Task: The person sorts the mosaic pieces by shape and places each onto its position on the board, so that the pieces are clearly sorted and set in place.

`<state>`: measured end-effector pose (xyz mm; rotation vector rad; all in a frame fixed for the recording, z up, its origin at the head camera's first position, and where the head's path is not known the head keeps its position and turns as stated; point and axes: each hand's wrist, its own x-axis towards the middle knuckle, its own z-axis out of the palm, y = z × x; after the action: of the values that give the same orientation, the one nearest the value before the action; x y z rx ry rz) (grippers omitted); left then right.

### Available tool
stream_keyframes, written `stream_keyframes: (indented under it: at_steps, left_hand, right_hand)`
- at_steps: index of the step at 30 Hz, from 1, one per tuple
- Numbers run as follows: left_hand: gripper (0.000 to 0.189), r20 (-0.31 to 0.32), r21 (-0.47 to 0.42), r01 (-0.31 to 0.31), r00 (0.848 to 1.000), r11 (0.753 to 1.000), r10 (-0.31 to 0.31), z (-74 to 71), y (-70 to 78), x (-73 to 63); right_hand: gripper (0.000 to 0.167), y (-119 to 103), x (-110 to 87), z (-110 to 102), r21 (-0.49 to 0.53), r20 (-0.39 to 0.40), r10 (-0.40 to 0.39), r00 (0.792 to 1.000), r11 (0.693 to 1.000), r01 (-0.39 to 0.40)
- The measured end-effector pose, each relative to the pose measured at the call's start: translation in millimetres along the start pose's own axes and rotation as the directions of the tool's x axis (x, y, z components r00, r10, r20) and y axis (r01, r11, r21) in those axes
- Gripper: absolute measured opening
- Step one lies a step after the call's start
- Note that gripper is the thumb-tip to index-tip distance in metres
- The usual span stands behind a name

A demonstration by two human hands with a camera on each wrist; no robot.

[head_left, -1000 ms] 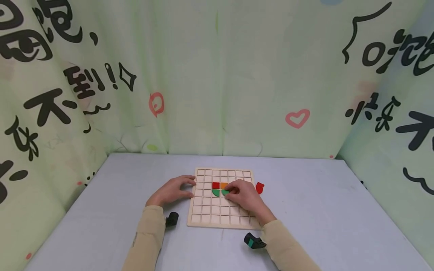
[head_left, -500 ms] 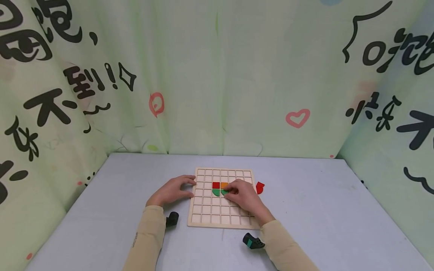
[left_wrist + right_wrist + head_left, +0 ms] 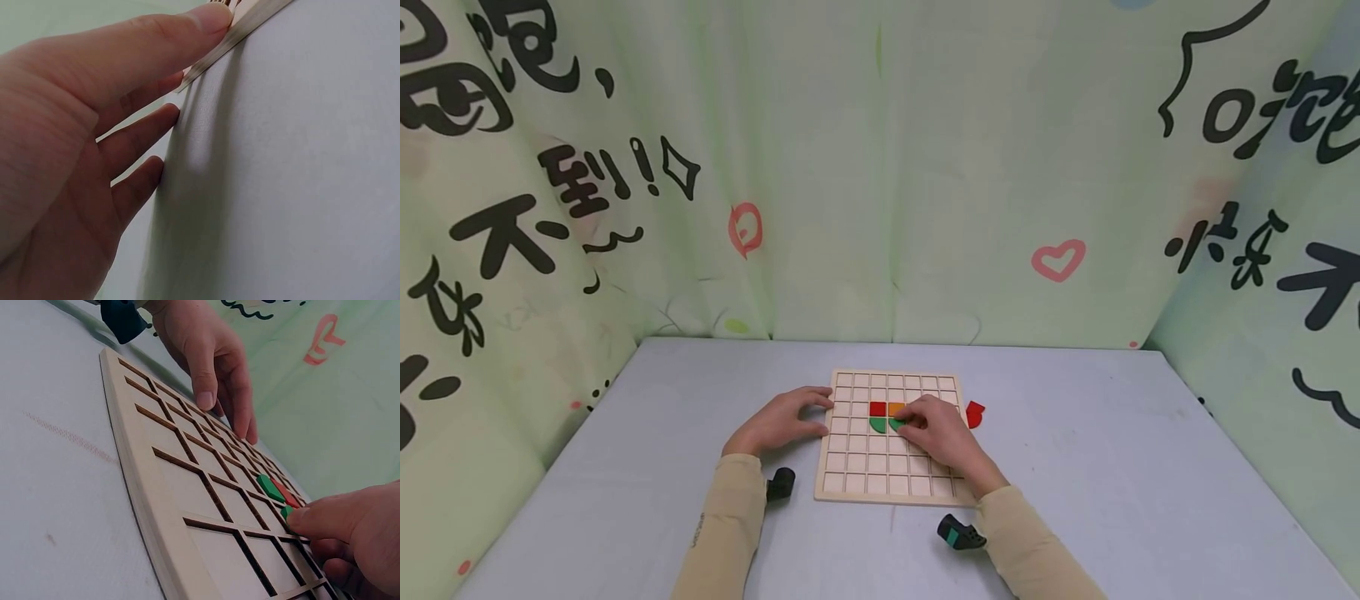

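A wooden grid board [image 3: 855,467] lies on the table between my hands. Near its middle are a red square tile [image 3: 877,409], an orange square tile [image 3: 895,409] and a green quarter-circle tile [image 3: 878,426]. My right hand [image 3: 942,429] pinches a second green quarter-circle tile [image 3: 287,512] at the cell beside the first green one, under the orange tile; the fingers partly cover it. My left hand [image 3: 784,418] rests at the board's left edge, fingers spread and thumb touching the rim, as the left wrist view also shows.
Red pieces [image 3: 975,414] lie on the table just past the board's right edge, their shapes partly merged. Black wrist devices [image 3: 781,485] sit at both cuffs. A pale printed curtain [image 3: 887,167] stands behind the white table [image 3: 1112,467].
The green tile under my right fingers has shifted slightly left from a second ago, and my right forearm with it. My left hand keeps its place at the board's edge.
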<state>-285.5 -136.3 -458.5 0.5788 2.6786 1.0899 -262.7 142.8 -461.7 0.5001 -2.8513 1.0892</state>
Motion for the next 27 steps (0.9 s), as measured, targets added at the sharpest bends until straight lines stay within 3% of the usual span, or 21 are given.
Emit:
stream_keyframes:
  at_steps: [27]
  left_hand:
    - [0.039,-0.002,0.02,0.024,1.0,1.0,-0.024,0.2,2.9,3.2]
  right_hand:
    - [0.011,2.3,-0.7,1.8,-0.001,-0.024,-0.041,0.999,0.999,0.041]
